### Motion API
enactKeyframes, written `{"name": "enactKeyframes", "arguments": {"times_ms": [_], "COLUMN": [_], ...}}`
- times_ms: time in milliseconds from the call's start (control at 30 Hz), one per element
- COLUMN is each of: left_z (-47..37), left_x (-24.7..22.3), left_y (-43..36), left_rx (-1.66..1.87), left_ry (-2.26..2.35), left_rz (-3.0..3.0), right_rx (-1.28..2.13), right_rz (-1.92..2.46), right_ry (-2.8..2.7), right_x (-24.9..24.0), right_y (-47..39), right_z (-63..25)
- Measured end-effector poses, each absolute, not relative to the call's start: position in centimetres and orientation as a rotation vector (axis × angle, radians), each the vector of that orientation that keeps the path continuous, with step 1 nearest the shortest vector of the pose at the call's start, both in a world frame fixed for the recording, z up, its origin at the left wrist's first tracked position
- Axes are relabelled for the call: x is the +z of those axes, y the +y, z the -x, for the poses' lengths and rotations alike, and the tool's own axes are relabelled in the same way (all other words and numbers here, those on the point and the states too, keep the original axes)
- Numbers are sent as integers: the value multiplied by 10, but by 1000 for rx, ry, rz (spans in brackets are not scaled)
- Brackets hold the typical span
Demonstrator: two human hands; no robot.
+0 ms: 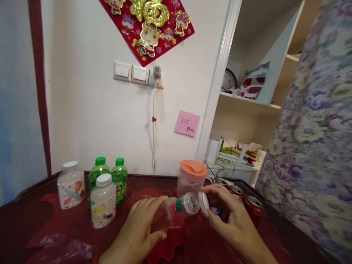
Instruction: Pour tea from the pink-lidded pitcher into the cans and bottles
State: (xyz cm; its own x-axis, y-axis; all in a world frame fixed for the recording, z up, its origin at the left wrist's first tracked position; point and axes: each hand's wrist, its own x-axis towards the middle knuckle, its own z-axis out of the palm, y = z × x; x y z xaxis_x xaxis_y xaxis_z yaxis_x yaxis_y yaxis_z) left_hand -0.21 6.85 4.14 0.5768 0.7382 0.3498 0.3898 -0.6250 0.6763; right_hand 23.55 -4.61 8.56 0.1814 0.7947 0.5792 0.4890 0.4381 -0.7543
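My left hand (144, 223) is wrapped round a clear bottle (176, 216), which lies tilted with its open mouth toward the right. A green band circles its neck. Between the thumb and fingers of my right hand (231, 212) is a white cap (204, 201), held just off the bottle's mouth. A red plastic piece (167, 249) lies beneath the bottle; its kind I cannot make out. Behind the hands stands a clear pitcher (189, 183) with an orange lid, its lower part covered by the bottle and my right hand.
At the left stand two white-capped jars (103, 201) and two green bottles (120, 179). Several cans (253, 205) are grouped on the right behind my right hand. Crumpled clear plastic (63, 249) lies on the dark red table (16, 220). A floral curtain (316, 146) hangs at the right.
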Motion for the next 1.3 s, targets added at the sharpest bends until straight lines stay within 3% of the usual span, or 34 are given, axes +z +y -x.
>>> {"name": "enactKeyframes", "arguments": {"times_ms": [500, 1300], "left_z": [5, 4], "left_x": [37, 57], "left_y": [68, 59], "left_rx": [918, 653], "left_ry": [772, 860], "left_rz": [-2475, -2592], "right_rx": [82, 36], "right_rz": [1238, 1346], "right_ry": [-1722, -1824], "right_x": [95, 94], "right_y": [-60, -62], "right_z": [-228, -234]}}
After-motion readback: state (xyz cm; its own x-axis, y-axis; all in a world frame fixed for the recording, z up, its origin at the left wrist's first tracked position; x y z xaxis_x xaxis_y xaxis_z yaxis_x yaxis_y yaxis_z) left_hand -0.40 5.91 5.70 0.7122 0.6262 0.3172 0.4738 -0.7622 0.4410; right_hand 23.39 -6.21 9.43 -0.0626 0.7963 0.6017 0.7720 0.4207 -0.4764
